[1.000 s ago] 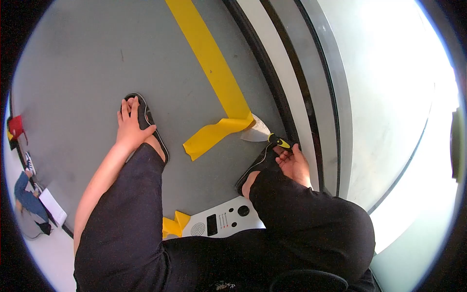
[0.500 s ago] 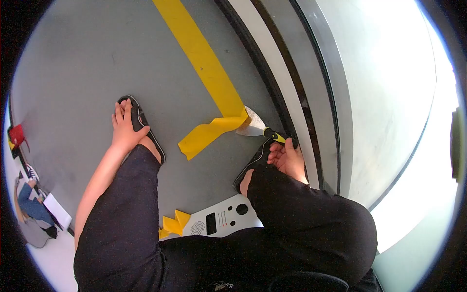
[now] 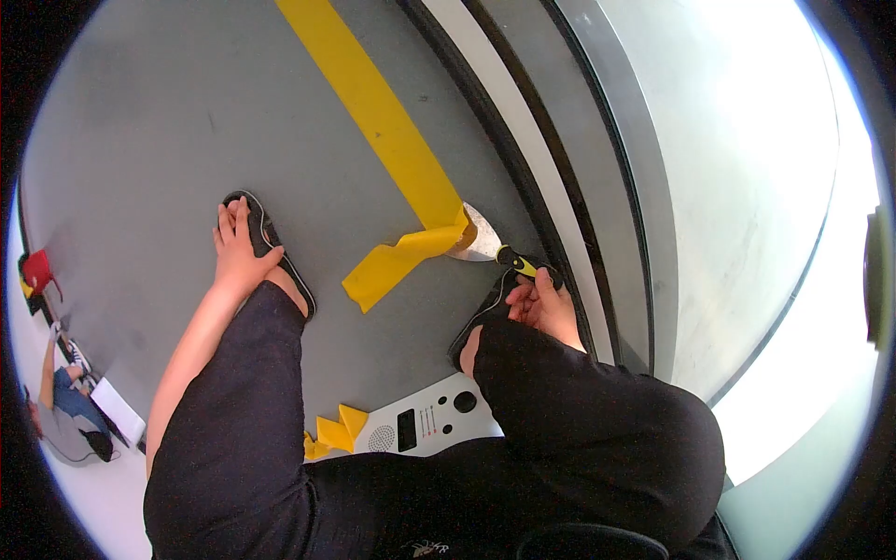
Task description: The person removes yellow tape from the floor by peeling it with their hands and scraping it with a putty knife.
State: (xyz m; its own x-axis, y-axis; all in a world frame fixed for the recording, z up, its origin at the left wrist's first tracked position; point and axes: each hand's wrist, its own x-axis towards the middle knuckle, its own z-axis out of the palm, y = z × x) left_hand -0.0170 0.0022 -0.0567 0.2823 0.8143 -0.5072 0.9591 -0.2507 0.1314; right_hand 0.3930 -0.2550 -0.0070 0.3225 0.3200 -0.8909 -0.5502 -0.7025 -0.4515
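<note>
Across the grey floor point(image 3: 308, 140) runs a long strip of yellow floor tape point(image 3: 378, 135), its near end lifted and folded aside into a loose flap point(image 3: 401, 259). At that fold sits the blade of a putty knife point(image 3: 505, 255); whether its edge reaches beneath the tape cannot be told. The right hand point(image 3: 551, 313), beside the right shoe point(image 3: 483, 317), grips the knife's black-and-yellow handle, fingers curled and thumb along it. The left hand point(image 3: 245, 265) rests spread over the left shoe point(image 3: 269, 231), with nothing seen in its grasp. Crumpled yellow tape point(image 3: 341, 429) lies by a pale panel point(image 3: 431, 420) with a speaker grille, between the person's legs. Peeling appears only partly done: one short end is free, while the longer stretch beyond the fold looks stuck flat.
</note>
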